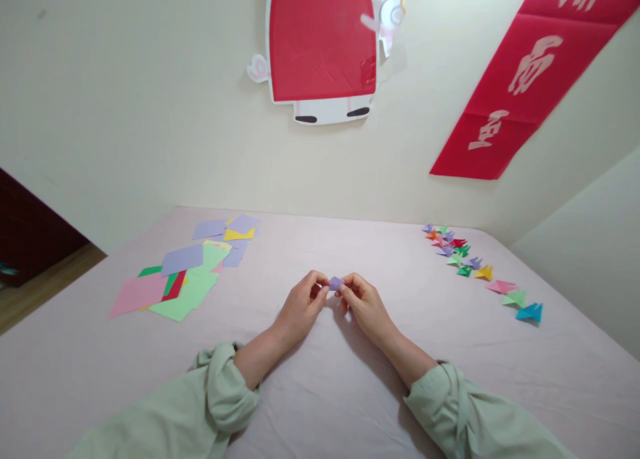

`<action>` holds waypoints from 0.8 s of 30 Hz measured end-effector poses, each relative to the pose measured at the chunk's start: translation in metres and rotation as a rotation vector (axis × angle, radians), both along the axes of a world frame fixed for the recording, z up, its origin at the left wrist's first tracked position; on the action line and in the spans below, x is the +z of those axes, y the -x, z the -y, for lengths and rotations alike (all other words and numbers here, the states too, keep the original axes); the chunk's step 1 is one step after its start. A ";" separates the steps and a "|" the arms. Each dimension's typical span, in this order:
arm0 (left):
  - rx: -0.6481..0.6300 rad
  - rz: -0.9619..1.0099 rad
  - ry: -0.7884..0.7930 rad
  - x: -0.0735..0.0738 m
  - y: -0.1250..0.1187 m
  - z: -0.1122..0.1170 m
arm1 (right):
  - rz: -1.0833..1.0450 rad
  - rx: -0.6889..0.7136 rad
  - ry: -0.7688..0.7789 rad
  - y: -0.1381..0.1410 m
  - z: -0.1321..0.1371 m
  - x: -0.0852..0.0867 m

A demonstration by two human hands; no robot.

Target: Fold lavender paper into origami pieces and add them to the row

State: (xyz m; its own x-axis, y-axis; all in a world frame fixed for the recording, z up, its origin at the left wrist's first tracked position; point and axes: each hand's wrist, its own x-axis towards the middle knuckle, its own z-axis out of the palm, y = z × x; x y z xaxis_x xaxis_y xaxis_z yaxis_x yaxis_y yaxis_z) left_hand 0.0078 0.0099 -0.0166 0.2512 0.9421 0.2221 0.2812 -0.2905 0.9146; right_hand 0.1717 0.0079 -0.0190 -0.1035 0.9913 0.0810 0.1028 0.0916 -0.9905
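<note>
A small piece of folded purple paper (335,283) is held up between my two hands, just above the pale pink sheet (320,392). My left hand (303,307) pinches its left side between thumb and fingers. On the right side, my right hand (365,305) grips it in the same way. The fingertips cover both ends of the paper, so only its pointed middle shows.
Loose paper squares (185,292) in several colours lie scattered on the left. Along the right runs a slanting row of small folded paper figures (465,262), with a blue figure (530,313) nearest me. Behind the sheet rises a white wall (150,112) with a red banner (530,72).
</note>
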 end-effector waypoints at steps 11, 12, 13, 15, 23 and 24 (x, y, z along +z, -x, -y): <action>-0.001 0.020 -0.006 0.002 -0.003 -0.001 | -0.009 -0.013 0.010 -0.001 -0.001 -0.003; -0.006 0.031 -0.001 0.002 -0.003 -0.001 | -0.018 -0.024 0.018 -0.002 -0.002 -0.003; -0.005 0.043 0.004 0.001 -0.003 0.000 | -0.028 -0.034 0.028 -0.002 -0.002 -0.002; 0.002 0.062 0.016 -0.001 -0.003 0.000 | -0.049 -0.058 0.049 -0.003 -0.002 -0.001; 0.049 0.002 -0.065 -0.004 0.000 -0.002 | -0.058 -0.070 0.031 -0.002 -0.002 0.000; 0.051 -0.022 -0.089 -0.004 -0.001 -0.002 | -0.048 -0.066 0.020 -0.002 -0.002 0.000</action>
